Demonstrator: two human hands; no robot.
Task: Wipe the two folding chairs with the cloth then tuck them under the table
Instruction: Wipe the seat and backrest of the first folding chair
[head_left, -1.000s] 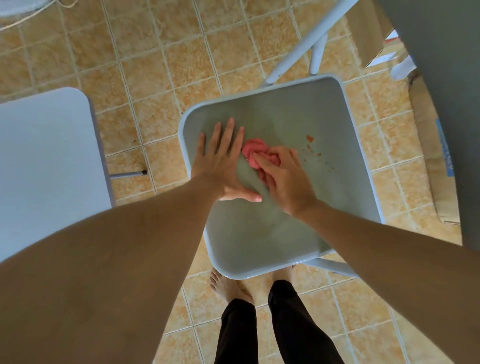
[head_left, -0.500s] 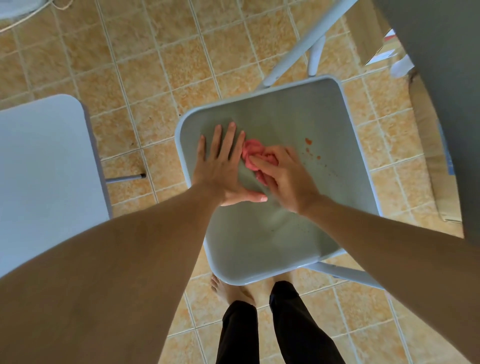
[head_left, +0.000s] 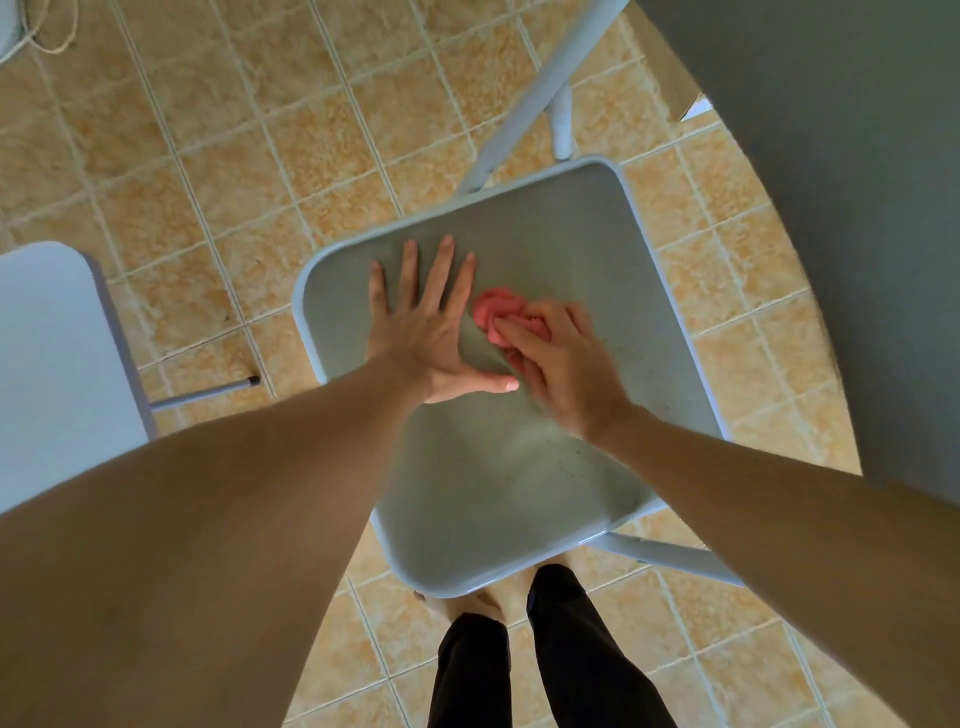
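Right grip (head_left: 566, 364): fingers curled over a bunched pink cloth (head_left: 491, 312), pinching it and pressing it down on the seat; the hand is slightly blurred.
Left grip (head_left: 431, 338): spread apart and flat, fingers straight, palm down on the seat just left of the cloth; the thumb points toward the right grip, and whether its tip touches cannot be told.
Cloth: crumpled into a wad near the middle of the seat, towards its far half, partly hidden under the right fingers.
Folding chair (head_left: 519, 478): pale grey seat seen from above, carrying both hands; its white tube legs (head_left: 545, 88) show past the far edge and at the near right corner.
Second folding chair (head_left: 52, 364): at the left edge, with only part of its pale seat in view and one thin tube (head_left: 208, 395) reaching out from under it; it stands apart from the first chair.
Counter (head_left: 831, 208): dark grey top filling the upper right, its edge just beside the first chair's right side.
Floor (head_left: 208, 156): tan tiles with pale grout; a light cord (head_left: 47, 31) lies at the upper left.
Person: bare feet (head_left: 467, 603) at the near edge of the seat, black trousers (head_left: 571, 649) below.
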